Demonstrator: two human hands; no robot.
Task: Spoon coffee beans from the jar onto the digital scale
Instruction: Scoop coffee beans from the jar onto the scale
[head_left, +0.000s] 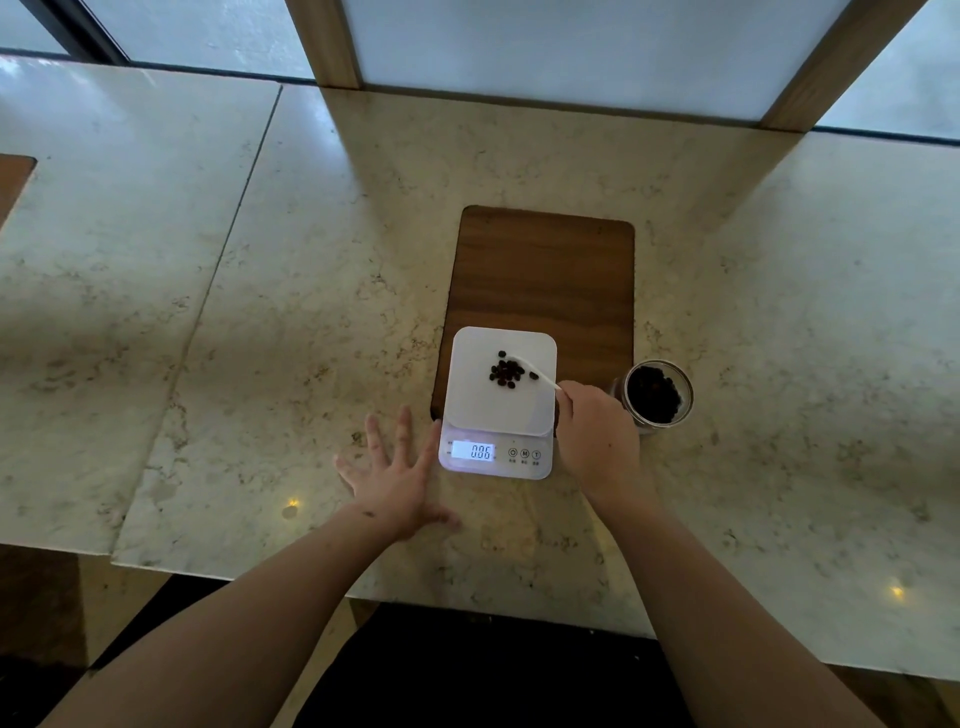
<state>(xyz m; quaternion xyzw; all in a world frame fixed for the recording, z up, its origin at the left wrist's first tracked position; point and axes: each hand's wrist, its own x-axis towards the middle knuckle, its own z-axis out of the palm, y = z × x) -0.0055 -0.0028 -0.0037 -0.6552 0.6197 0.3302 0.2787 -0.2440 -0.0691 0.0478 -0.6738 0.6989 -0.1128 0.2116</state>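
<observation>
A white digital scale (467, 395) sits in the middle of the counter, its lit display reading 006. A small heap of dark coffee beans (506, 371) lies on its weighing plate. My right hand (597, 436) is shut on a white spoon (537, 375), whose bowl rests over the plate right beside the beans. An open glass jar (658, 396) holding more beans stands just right of that hand. My left hand (395, 475) lies flat on the counter with fingers spread, touching the scale's left front corner.
A brown wooden board (545, 270) lies under the back of the scale and stretches away from me. The marble counter (260, 312) has a seam on the left and a front edge close to my body. Wooden window posts (324, 41) rise behind.
</observation>
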